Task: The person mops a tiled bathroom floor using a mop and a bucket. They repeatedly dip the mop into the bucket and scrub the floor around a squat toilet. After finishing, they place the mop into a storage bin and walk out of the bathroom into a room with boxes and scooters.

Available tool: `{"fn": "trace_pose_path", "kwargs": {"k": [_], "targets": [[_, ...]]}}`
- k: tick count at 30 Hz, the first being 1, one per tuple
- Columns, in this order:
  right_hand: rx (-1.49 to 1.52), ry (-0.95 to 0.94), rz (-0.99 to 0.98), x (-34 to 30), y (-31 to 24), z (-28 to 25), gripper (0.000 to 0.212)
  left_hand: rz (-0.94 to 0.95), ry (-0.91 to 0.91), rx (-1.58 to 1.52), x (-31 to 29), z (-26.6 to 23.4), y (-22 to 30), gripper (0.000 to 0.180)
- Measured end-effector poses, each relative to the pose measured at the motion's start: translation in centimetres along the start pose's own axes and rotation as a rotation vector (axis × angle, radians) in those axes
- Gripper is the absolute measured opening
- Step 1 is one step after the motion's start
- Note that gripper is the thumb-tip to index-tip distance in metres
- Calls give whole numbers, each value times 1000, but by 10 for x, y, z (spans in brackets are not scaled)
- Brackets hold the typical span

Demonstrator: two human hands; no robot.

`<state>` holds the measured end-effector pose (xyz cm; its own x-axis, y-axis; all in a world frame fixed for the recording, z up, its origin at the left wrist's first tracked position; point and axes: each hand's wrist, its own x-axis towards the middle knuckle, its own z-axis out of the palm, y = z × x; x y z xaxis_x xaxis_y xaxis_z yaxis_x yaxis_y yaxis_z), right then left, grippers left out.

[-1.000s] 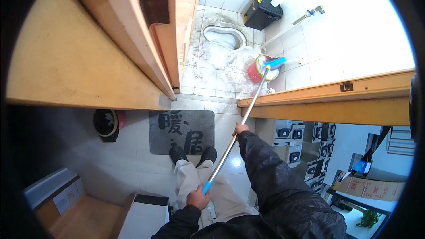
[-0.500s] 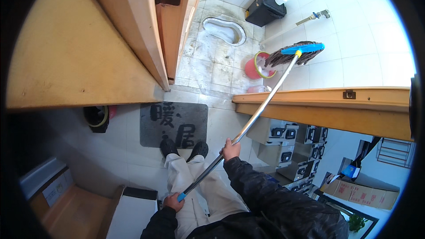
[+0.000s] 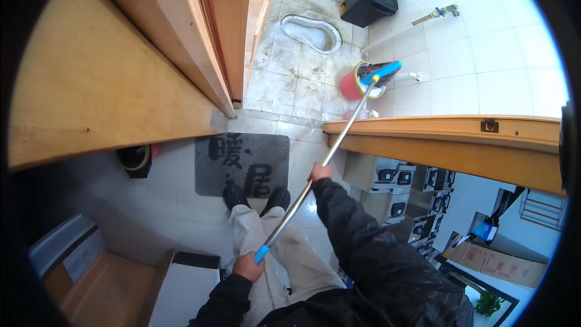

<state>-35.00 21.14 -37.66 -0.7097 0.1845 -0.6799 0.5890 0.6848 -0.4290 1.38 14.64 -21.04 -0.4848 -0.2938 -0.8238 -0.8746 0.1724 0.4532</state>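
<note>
Both my hands are wrapped round a long-handled mop (image 3: 346,135) with a metal pole. My left hand (image 3: 249,266) grips the blue end of the pole, close to my left knee. Farther along the pole, about mid-length, my right hand (image 3: 320,172) is closed round it. The mop's blue head with dark strands is at the mouth of a pink bucket (image 3: 349,86) with a yellow-green rim, partly inside it. Whitish foam or liquid shows in the bucket; the strands' lower part is hidden there.
A squat toilet (image 3: 311,34) is set in the tiled floor beyond the doorway. Behind it stands a black bin (image 3: 368,5). A wooden door frame (image 3: 442,127) is right of the pole, a wooden door (image 3: 109,91) at left. My feet touch a grey doormat (image 3: 242,163).
The mop head has come down and left from beside the wall into the bucket's mouth. Both hands have shifted along with the pole, my right hand slightly upward in view.
</note>
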Motion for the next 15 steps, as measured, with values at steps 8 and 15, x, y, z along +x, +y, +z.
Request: {"fn": "trace_pose_path", "kwargs": {"k": [8, 15], "targets": [[-414, -313, -117, 134, -12, -35, 19, -18, 69, 68, -28, -40, 127, 35], [-450, -328, -225, 88, 42, -36, 13, -70, -13, 45, -34, 36, 53, 30]]}}
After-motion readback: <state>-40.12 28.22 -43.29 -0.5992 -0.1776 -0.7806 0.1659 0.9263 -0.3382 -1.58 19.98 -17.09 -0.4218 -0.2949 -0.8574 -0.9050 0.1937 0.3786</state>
